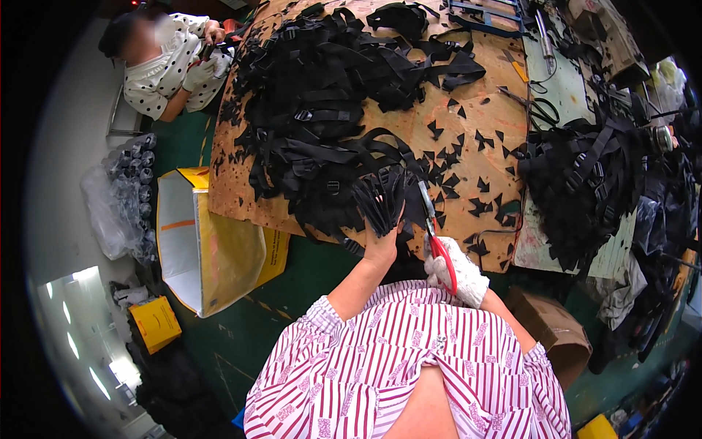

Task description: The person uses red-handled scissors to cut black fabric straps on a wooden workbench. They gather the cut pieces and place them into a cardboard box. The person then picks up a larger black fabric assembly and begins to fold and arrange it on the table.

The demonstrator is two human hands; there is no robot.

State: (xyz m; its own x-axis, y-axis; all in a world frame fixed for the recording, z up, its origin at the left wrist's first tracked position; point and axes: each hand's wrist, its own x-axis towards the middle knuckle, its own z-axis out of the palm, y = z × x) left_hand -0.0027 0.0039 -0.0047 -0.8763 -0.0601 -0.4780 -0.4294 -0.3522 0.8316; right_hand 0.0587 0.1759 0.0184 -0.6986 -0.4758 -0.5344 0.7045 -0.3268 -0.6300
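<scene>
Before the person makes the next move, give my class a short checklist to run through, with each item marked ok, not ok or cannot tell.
1. Red-handled metal scissors held in the white-gloved right hand: ok.
2. Fanned bundle of black fabric strips gripped in the left hand: ok.
3. Left hand gloved like the right: not ok, it is bare.
4. Brown wooden tabletop free of small black triangular scraps: not ok, many lie scattered.
5. Nothing caught between the scissor blades: cannot tell at this size.
6. Co-worker's white-gloved hand away from the blades: ok, it is at upper left.
</scene>
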